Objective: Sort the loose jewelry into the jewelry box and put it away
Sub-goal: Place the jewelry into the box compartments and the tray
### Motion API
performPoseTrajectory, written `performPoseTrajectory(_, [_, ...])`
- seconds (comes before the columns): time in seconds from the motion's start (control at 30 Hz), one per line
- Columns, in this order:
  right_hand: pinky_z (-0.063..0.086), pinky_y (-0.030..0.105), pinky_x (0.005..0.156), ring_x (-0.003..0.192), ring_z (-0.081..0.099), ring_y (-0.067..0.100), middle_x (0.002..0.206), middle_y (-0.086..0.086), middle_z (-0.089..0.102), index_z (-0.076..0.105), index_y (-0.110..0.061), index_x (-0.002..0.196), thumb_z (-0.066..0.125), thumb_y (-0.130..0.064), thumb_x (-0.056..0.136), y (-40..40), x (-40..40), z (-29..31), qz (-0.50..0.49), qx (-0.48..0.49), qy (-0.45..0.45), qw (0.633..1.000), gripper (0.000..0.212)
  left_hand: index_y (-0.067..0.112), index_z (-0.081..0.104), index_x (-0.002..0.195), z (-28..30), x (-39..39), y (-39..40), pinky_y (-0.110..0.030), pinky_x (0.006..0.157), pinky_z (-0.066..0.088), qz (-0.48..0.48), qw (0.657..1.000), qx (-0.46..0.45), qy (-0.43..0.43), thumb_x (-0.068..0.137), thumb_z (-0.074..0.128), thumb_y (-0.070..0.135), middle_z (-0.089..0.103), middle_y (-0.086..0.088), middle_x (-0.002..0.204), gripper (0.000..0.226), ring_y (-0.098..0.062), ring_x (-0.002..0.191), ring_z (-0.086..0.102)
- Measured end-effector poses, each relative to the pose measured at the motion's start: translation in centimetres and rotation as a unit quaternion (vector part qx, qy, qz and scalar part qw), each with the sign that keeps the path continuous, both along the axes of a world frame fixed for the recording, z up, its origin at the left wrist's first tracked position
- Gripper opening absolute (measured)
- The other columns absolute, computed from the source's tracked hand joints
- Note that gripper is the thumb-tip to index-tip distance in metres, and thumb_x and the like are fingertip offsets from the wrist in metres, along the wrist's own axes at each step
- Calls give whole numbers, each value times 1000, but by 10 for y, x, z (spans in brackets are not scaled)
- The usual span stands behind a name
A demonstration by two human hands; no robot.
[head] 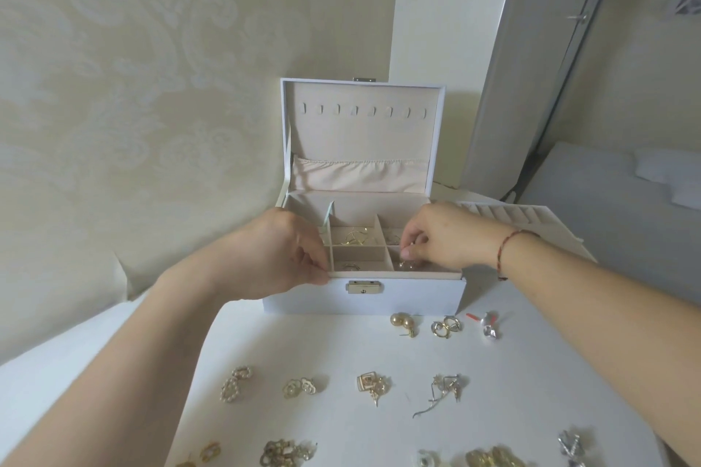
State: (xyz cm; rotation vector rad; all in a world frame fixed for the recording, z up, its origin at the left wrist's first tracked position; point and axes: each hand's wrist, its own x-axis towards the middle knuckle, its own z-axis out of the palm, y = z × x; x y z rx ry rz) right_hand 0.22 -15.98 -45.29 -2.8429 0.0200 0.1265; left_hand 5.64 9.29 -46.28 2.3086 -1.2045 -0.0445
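Jewelry box (364,298), white with a gold clasp on its front, stands open on the white bench (341,353) against the wallpapered wall, its lid (362,133) upright and showing a row of hooks and a gathered fabric pocket. Its beige tray is split into small compartments; gold hoops (354,235) lie in the middle rear one and a ring (351,266) in the middle front one. The left hand (282,252) grips the front left edge of the tray, fingers curled over the rim. The right hand (436,235), a red cord bracelet (506,250) on its wrist, reaches into the front right compartment with fingertips pressed together; what they pinch I cannot tell, though small clear pieces (407,265) lie just beneath them. A ridged ring insert (508,214) rests to the right of the box. Loose jewelry lies spread on the bench nearer the camera: pearl studs (403,322), silver hoops (447,326), a pearl-edged pair (237,383), a square gold pair (371,385) and more along the bottom edge.
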Motion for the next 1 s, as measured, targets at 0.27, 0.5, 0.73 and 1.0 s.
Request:
performPoseTrajectory(0.27, [56, 31, 80, 85, 69, 15, 75, -8, 74, 74, -18, 83, 61, -17, 88, -2, 5, -4, -12, 25, -3, 1000, 14, 26, 78, 73, 1, 1, 0, -14, 59, 40, -8, 1000, -4, 5, 76, 82, 14, 61, 11, 65, 13, -9, 63, 56])
performPoseTrajectory(0.5, [50, 27, 84, 85, 65, 2, 80, -19, 71, 71, -31, 83, 62, -26, 90, -8, -30, 9, -6, 107, -167, 980, 13, 31, 76, 75, 3, 2, 5, -20, 61, 46, 8, 1000, 4, 6, 81, 77, 28, 63, 8, 73, 7, -10, 66, 57])
performPoseTrajectory(0.73, [47, 39, 94, 111, 57, 11, 104, -12, 67, 69, -29, 99, 64, -39, 86, -23, -80, -16, 57, -9, -175, 983, 17, 21, 66, 69, 8, 1, 5, -21, 53, 36, 31, 998, 45, -19, 79, 78, 36, 51, 7, 61, 21, -9, 56, 41])
performPoseTrajectory(1.0, [44, 38, 98, 111, 57, 21, 114, -4, 64, 65, -19, 115, 68, -25, 85, 0, -93, -25, 115, -71, -261, 956, 31, 36, 55, 71, 5, -8, -7, -31, 63, 46, 27, 990, 111, -87, 80, 74, 41, 50, 12, 64, 21, -9, 61, 48])
